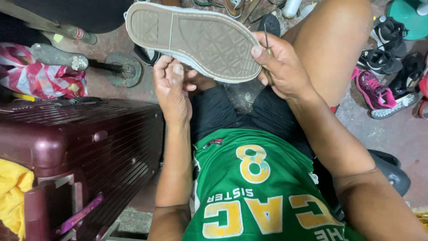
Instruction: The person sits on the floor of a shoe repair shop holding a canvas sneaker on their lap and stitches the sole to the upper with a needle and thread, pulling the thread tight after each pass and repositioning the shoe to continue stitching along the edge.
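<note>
Top centre, a sneaker (196,40) lay sole-up; the left hand (171,89) gripped its near edge, the right hand (281,67) pinched an awl (266,38) against its heel

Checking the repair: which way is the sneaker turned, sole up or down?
Sole up: the sneaker shows its patterned tread to the camera, held between both hands.

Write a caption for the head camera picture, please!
Both hands hold a sneaker sole-up, an awl at its edge.

Awl's tip (266,35) behind sneaker sole (196,40)
</note>
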`<state>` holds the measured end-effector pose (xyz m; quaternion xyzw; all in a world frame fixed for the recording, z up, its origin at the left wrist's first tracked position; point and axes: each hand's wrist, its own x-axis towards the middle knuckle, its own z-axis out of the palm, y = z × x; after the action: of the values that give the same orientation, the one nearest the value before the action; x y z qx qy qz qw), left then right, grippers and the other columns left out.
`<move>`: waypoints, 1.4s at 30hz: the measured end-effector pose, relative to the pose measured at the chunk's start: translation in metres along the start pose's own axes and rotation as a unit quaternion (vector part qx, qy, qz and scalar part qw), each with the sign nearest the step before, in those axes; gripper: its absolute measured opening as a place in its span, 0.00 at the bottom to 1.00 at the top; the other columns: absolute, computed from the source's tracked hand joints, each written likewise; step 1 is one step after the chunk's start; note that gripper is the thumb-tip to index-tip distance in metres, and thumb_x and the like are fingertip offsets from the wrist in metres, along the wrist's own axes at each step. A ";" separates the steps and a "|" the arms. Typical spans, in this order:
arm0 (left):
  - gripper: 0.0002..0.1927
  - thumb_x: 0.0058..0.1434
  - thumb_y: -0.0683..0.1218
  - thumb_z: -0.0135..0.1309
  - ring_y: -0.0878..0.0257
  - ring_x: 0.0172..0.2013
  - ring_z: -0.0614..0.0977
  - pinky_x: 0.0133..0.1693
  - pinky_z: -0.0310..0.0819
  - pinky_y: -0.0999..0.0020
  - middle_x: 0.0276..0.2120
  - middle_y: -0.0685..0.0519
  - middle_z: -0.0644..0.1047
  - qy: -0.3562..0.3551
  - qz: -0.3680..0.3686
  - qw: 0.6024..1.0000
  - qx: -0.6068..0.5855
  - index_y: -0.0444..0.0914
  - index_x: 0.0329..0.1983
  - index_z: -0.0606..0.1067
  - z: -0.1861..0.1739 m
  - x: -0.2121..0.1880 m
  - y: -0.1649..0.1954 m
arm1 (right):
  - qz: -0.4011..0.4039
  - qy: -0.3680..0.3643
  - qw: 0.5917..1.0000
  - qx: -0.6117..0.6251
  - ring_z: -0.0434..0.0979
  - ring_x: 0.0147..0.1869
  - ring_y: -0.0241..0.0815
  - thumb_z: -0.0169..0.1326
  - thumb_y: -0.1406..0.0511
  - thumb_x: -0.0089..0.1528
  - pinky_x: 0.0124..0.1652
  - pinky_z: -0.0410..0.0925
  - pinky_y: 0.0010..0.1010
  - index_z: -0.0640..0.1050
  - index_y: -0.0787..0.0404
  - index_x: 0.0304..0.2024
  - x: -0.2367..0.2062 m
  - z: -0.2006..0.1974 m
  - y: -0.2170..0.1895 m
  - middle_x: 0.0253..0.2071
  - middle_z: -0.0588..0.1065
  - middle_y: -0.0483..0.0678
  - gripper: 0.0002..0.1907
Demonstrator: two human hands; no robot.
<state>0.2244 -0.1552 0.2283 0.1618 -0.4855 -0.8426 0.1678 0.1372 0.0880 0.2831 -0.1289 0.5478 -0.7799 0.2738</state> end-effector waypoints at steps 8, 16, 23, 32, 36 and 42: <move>0.38 0.67 0.49 0.53 0.64 0.31 0.85 0.26 0.73 0.77 0.62 0.43 0.74 0.052 -0.064 0.960 0.268 0.39 0.76 0.51 -0.010 0.007 0.023 | 0.018 0.028 0.999 0.023 0.67 0.35 0.22 0.52 0.58 0.73 0.28 0.60 0.16 0.71 0.65 0.64 0.017 -0.020 0.006 0.44 0.74 0.40 0.22; 0.33 0.78 0.46 0.56 0.53 0.69 0.73 0.65 0.74 0.60 0.71 0.37 0.63 0.002 0.168 0.854 0.493 0.37 0.77 0.52 -0.009 0.018 0.011 | 0.057 0.045 0.997 0.029 0.68 0.38 0.22 0.52 0.58 0.72 0.29 0.60 0.16 0.70 0.64 0.65 0.029 -0.031 0.032 0.47 0.75 0.40 0.23; 0.38 0.71 0.61 0.49 0.57 0.54 0.81 0.48 0.79 0.63 0.60 0.45 0.74 -0.053 -0.170 0.984 0.012 0.39 0.76 0.56 0.007 0.036 -0.021 | 0.074 0.037 0.997 0.001 0.65 0.36 0.22 0.51 0.58 0.73 0.31 0.61 0.16 0.71 0.63 0.67 0.028 -0.034 0.032 0.50 0.76 0.40 0.23; 0.26 0.73 0.54 0.50 0.57 0.51 0.80 0.48 0.81 0.58 0.55 0.48 0.74 -0.042 -0.159 0.986 -0.032 0.39 0.69 0.63 0.010 0.045 -0.034 | 0.072 0.028 0.997 0.000 0.65 0.33 0.23 0.53 0.60 0.71 0.30 0.62 0.17 0.69 0.65 0.68 0.022 -0.034 0.026 0.48 0.75 0.42 0.25; 0.28 0.73 0.56 0.49 0.55 0.58 0.77 0.51 0.80 0.56 0.61 0.48 0.71 -0.040 -0.128 0.990 -0.040 0.39 0.69 0.60 0.004 0.047 -0.027 | 0.072 0.027 0.997 -0.009 0.65 0.34 0.23 0.53 0.60 0.71 0.30 0.62 0.17 0.69 0.65 0.67 0.020 -0.033 0.020 0.49 0.75 0.42 0.25; 0.35 0.73 0.62 0.46 0.50 0.64 0.75 0.60 0.78 0.51 0.67 0.43 0.69 0.029 -0.112 0.990 -0.084 0.35 0.74 0.59 -0.004 0.053 -0.013 | 0.082 0.003 0.996 -0.023 0.65 0.33 0.24 0.53 0.60 0.72 0.30 0.61 0.17 0.71 0.66 0.67 0.015 -0.034 0.022 0.47 0.75 0.43 0.24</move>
<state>0.1770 -0.1751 0.2095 0.2251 -0.3865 -0.8888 0.0996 0.1143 0.1003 0.2489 -0.0870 0.5752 -0.7425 0.3321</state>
